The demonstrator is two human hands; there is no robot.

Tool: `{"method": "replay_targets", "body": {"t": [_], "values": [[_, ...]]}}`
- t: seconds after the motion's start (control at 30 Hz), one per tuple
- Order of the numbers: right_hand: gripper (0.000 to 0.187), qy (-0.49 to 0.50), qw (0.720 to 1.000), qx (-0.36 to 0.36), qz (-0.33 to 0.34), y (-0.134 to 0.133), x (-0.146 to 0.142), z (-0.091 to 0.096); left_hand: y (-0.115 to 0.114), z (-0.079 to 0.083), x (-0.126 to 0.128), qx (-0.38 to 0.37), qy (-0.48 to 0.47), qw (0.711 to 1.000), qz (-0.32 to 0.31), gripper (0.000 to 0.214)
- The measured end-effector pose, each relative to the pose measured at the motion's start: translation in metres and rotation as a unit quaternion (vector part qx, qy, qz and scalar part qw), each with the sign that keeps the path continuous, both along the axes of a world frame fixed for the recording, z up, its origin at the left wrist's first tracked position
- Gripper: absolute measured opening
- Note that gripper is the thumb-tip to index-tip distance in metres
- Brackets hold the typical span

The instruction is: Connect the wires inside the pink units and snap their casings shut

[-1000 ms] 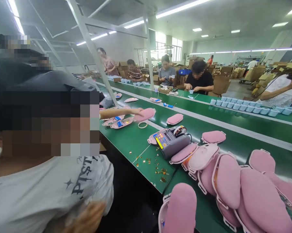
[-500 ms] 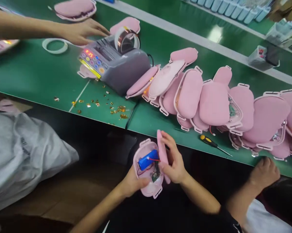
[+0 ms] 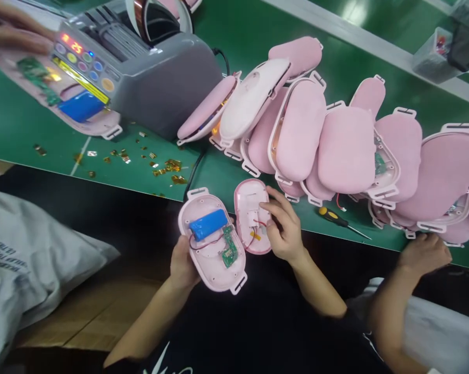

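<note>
My left hand (image 3: 183, 265) grips the lower left side of a pink oval plastic shell (image 3: 213, 278). Inside that shell lie a blue battery pack (image 3: 208, 225) and a green circuit board (image 3: 230, 249), with thin wires between them. My right hand (image 3: 285, 227) holds a smaller pink cover (image 3: 242, 202) by its right edge, inner face up. A white part, red and dark wires and a bit of amber tape show in the cover. The two halves lie side by side, close together, over the bench's front edge.
A grey tape dispenser (image 3: 160, 83) stands at the left, amber tape scraps (image 3: 172, 165) before it. Several pink casings (image 3: 302, 135) are heaped along the bench. A yellow-black screwdriver (image 3: 336, 217) lies near the edge. Other people's hands (image 3: 16, 31) (image 3: 425, 254) are at both sides.
My right hand has turned the cover from edge-on to inner face up. The shell has moved left and up. At left, another person's hand now has an open shell by the dispenser.
</note>
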State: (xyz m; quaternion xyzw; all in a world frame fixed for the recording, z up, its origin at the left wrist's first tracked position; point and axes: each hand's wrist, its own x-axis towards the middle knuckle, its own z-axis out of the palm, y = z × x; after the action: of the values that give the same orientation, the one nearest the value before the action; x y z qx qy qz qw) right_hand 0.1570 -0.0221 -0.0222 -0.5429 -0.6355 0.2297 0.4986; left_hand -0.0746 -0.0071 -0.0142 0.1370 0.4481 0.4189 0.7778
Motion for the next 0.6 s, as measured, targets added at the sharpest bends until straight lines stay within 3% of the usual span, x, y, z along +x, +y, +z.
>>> {"method": "replay_targets", "body": {"t": [0.13,0.3,0.43,0.6], "values": [[0.04,-0.186,0.98,0.035,-0.06,0.001,0.0,0.004,0.007,-0.002,0.002,0.048,-0.016,0.998,0.04,0.076],[0.041,-0.196,0.977,0.067,-0.06,-0.011,0.007,0.013,0.006,-0.015,-0.002,0.068,-0.001,0.998,0.019,0.076],[0.033,-0.242,0.968,0.065,0.0,-0.02,0.012,0.025,0.004,-0.018,-0.008,0.062,0.027,0.997,-0.02,0.069],[0.023,-0.369,0.92,0.001,0.135,-0.018,0.01,0.032,0.006,-0.013,-0.009,0.058,0.007,0.998,-0.034,0.076]]}}
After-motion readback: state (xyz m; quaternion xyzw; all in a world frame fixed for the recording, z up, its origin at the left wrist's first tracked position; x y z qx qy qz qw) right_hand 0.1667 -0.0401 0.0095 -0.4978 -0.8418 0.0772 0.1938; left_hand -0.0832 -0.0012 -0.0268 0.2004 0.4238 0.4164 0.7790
